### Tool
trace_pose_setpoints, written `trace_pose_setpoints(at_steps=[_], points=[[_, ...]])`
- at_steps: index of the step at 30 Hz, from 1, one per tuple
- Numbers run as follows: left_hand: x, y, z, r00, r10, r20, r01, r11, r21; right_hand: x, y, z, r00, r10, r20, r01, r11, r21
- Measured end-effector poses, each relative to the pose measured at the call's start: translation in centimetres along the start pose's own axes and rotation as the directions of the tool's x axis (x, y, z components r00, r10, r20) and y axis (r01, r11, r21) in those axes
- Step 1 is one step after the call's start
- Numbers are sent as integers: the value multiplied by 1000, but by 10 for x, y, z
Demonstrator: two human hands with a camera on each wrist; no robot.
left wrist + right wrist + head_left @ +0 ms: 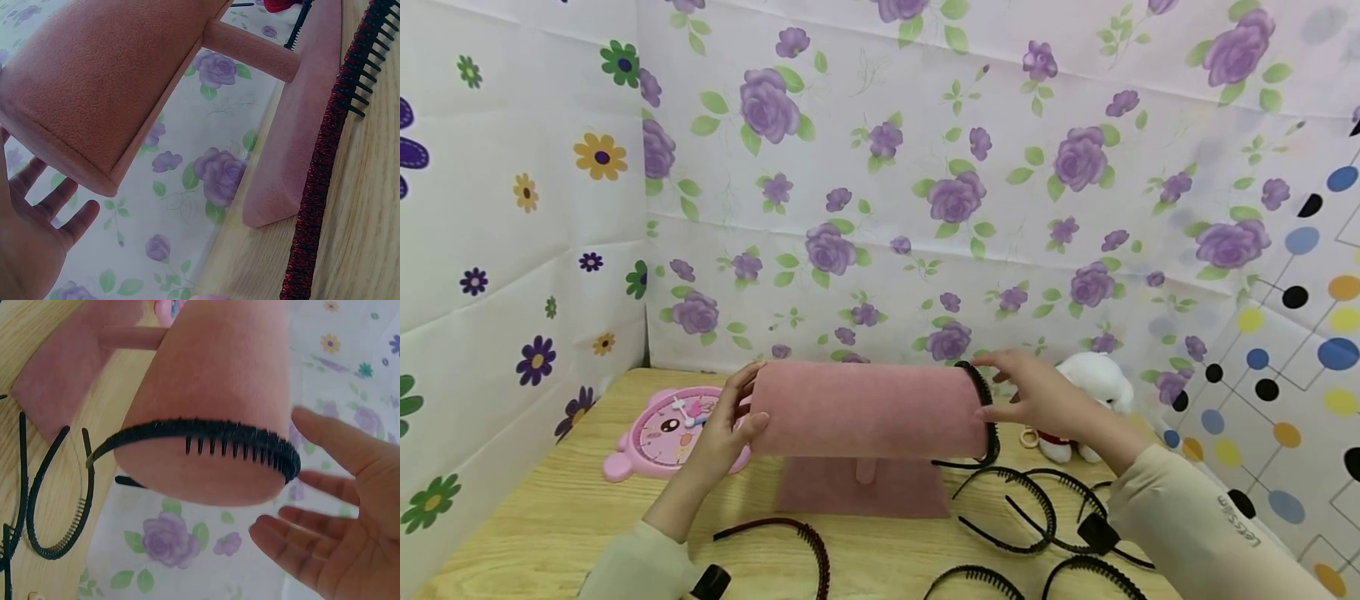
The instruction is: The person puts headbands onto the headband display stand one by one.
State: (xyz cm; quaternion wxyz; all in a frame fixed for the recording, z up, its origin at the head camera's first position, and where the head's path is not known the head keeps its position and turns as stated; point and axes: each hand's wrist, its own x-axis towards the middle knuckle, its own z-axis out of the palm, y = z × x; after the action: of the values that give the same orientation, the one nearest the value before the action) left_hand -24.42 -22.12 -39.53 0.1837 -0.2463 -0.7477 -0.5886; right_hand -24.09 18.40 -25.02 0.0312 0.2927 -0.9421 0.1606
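A pink plush headband stand (865, 408) has a horizontal roll on a post over a flat base. At its left end my left hand (727, 433) holds the roll, thumb on the front and index finger near the top edge; other fingers (80, 224) spread beside the end face in the left wrist view. A black toothed headband (206, 429) sits around the roll's right end. Beside that end is my right hand (1041, 398), its fingers extended and apart. The right wrist view shows its fingertips off the headband, with the thumb close to the roll.
Several black headbands (1051, 508) lie on the wooden table (880, 550) at front right. A dark red headband (315, 181) lies in front of the stand. A pink toy clock (662, 433) is at the left, a white plush toy (1097, 379) at the back right.
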Motion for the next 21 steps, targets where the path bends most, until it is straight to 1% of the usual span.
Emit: trace_pose_setpoints(at_steps=[3,4,10,17,21], points=[[1,0,0,1000,-1,-1,1,1000,-5,-4,6,0,998,-53,20,53,999,15],[1,0,0,1000,1,-1,-1,1000,-6,-5,8,0,998,-58,30,58,998,22],[0,2,1,1000,9,-5,-9,1000,-4,-9,12,-2,994,-60,97,54,997,62],[0,4,0,1000,-4,6,4,1000,-2,-8,15,1,986,-91,142,81,994,75],[0,3,0,1000,-10,11,10,1000,-10,-6,16,4,984,-78,161,72,997,40]])
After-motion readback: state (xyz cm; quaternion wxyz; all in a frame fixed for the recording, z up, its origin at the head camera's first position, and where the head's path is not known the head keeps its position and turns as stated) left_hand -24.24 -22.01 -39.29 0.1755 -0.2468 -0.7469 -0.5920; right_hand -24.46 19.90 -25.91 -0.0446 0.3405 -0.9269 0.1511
